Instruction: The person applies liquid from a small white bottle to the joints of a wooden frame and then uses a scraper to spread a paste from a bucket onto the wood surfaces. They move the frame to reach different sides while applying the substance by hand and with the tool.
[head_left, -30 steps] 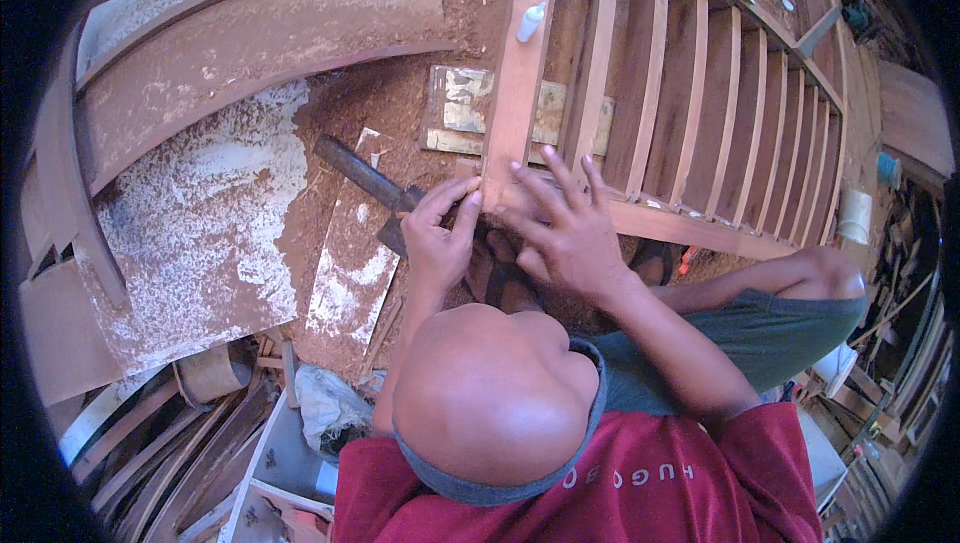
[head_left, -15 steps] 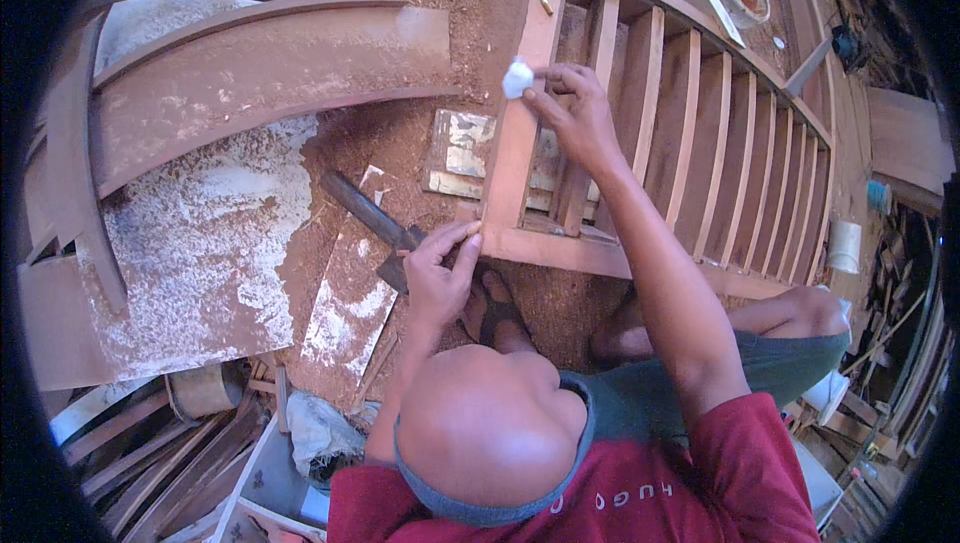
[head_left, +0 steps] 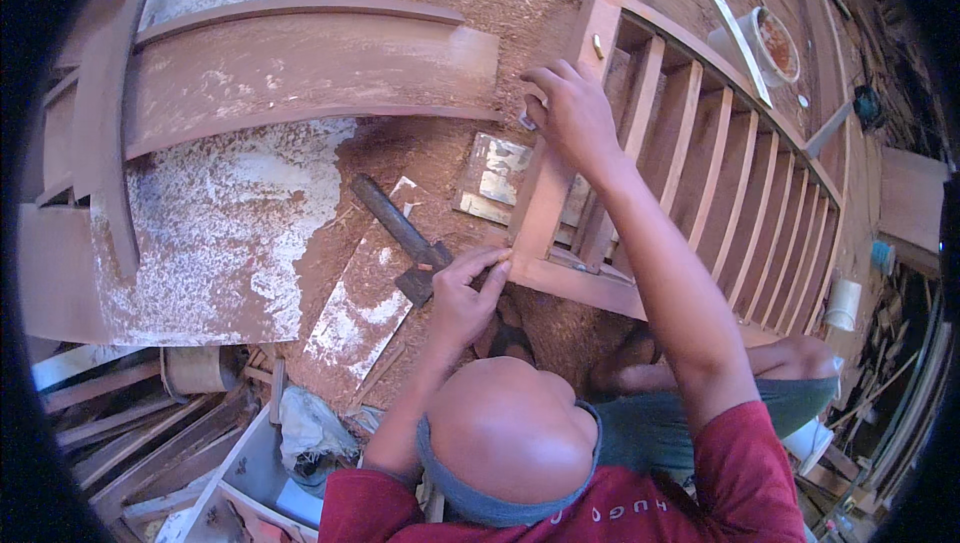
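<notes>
A long slatted wooden frame [head_left: 530, 243] lies in front of me, with several crosswise slats inside. My right hand [head_left: 575, 118] is closed over its left beam, and part of a white wad [head_left: 526, 120] shows below the fingers at the beam's outer edge. At the near left corner of the frame, my left hand [head_left: 470, 293] pinches the wood between thumb and fingers; whether something small is also in the pinch is hidden. Farther up the beam lies a small gold-coloured piece [head_left: 598, 46]. Beside my left hand rests a dark-handled hammer-like tool [head_left: 395, 223].
Curved wooden boards [head_left: 310, 63] and a white-smeared sheet [head_left: 220, 233] cover the left side. A bucket with reddish contents [head_left: 775, 43] stands beyond the frame. Wood scraps [head_left: 130, 433] and a pale bin [head_left: 225, 483] are at lower left. A white cup [head_left: 843, 305] sits at right.
The right hand has moved left across the beam, turning so its fingers now mostly cover the white wad. My left hand stays at the frame's corner. The whole view has shifted slightly.
</notes>
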`<state>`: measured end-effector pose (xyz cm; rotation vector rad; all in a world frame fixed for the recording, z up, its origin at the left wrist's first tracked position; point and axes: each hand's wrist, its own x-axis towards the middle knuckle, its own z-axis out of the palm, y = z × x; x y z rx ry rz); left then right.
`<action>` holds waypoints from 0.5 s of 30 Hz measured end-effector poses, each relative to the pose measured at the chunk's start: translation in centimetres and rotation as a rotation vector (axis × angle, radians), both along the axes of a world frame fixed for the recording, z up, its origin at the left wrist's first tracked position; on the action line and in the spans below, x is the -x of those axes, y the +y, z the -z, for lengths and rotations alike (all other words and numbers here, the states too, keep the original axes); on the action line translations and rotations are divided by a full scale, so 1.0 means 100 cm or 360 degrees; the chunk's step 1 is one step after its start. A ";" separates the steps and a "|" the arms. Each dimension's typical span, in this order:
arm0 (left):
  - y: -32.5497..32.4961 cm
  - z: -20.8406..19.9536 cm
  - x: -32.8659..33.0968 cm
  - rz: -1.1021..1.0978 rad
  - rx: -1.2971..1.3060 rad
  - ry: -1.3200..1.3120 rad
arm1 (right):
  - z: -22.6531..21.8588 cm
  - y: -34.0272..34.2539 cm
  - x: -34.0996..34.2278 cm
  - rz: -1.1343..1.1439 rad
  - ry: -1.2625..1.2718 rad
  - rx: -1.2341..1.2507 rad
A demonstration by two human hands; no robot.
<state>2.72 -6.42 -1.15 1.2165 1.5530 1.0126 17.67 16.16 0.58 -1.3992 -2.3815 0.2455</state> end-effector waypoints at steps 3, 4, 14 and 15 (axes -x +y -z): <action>0.003 -0.010 -0.002 -0.0009 0.0139 -0.0102 | 0.015 0.046 0.019 -0.0160 -0.0585 0.0119; 0.002 -0.006 -0.001 0.0001 0.0112 -0.0072 | 0.016 0.056 0.027 -0.0200 -0.0803 0.0219; 0.003 -0.004 0.002 0.0030 0.0094 -0.0041 | 0.098 0.088 0.052 -0.0388 -0.1582 0.0545; 0.003 -0.005 0.002 0.0041 0.0110 -0.0053 | 0.102 0.088 0.053 -0.0370 -0.1594 0.0591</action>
